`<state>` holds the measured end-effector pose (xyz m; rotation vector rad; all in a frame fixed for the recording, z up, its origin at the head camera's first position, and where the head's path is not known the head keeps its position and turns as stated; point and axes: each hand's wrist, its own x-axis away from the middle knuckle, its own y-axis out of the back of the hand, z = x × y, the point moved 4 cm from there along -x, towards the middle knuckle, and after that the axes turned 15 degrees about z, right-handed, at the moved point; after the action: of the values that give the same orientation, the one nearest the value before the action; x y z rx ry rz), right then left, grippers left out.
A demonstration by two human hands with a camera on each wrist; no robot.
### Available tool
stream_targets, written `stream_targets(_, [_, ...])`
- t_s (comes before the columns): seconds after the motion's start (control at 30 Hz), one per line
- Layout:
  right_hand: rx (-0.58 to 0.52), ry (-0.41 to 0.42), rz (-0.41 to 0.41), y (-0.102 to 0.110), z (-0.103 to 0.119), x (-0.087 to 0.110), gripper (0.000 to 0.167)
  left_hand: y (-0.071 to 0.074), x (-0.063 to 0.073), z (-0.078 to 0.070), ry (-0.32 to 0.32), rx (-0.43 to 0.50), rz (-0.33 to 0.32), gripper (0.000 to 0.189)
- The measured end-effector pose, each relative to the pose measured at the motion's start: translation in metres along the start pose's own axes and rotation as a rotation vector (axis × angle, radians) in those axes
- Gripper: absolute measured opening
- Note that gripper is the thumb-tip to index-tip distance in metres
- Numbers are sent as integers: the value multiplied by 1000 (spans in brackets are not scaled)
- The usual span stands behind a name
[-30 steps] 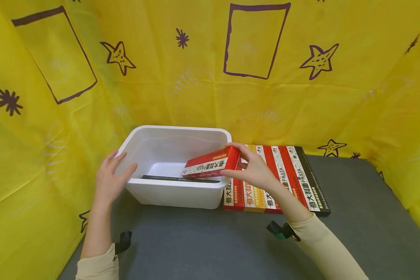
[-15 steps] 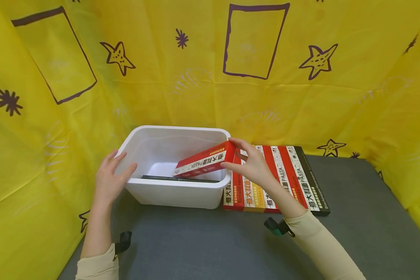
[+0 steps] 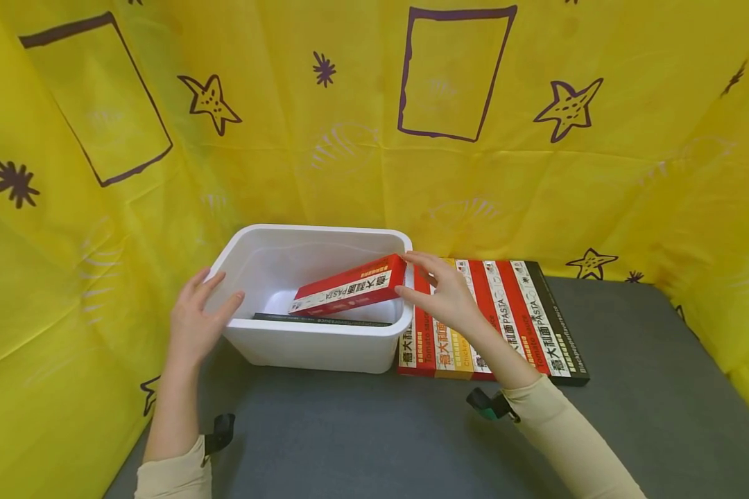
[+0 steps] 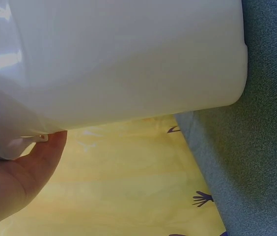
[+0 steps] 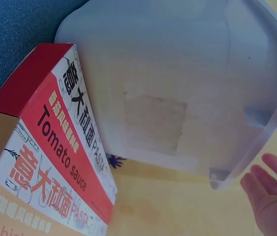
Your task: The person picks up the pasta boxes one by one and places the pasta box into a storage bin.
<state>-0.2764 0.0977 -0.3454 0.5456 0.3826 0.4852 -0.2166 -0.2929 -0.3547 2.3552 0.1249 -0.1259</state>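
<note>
A white plastic bin (image 3: 312,344) stands on the dark table. My left hand (image 3: 196,319) grips its left rim; in the left wrist view those fingers (image 4: 45,155) lie under the lip. My right hand (image 3: 446,291) pinches the right end of a red pasta box (image 3: 349,285) between thumb and fingers, at the bin's right rim. That box slants inside the bin, its left end lower than its right. Along the near inner wall lies a black box (image 3: 321,319), seen only as a narrow strip. The bin's floor is partly hidden by the red box.
Right of the bin, several pasta boxes lie side by side: red Tomato sauce boxes (image 3: 499,312), a yellow one (image 3: 462,353) and a black one (image 3: 558,326) at the end. Yellow patterned cloth (image 3: 349,173) hangs behind and at the sides.
The red pasta box has slid left into the bin, its right end rising, then dropping slightly. My right hand moved left with it. The left hand stays on the rim.
</note>
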Motion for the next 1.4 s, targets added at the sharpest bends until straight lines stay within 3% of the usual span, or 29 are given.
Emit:
stream_targets(0.43, [-28,42,-37,3,-5,9,54,-3,-2,-1,2,-9,-7,60])
stream_targets(0.83, [-68,-89,-33,9,-11,29,56,-1,-1,-3,-25,-19,-32,57])
stream_targets(1.4, [-163,-152,-60,30,-61,73,64,-2,0,-1,-20,-11,-25,58])
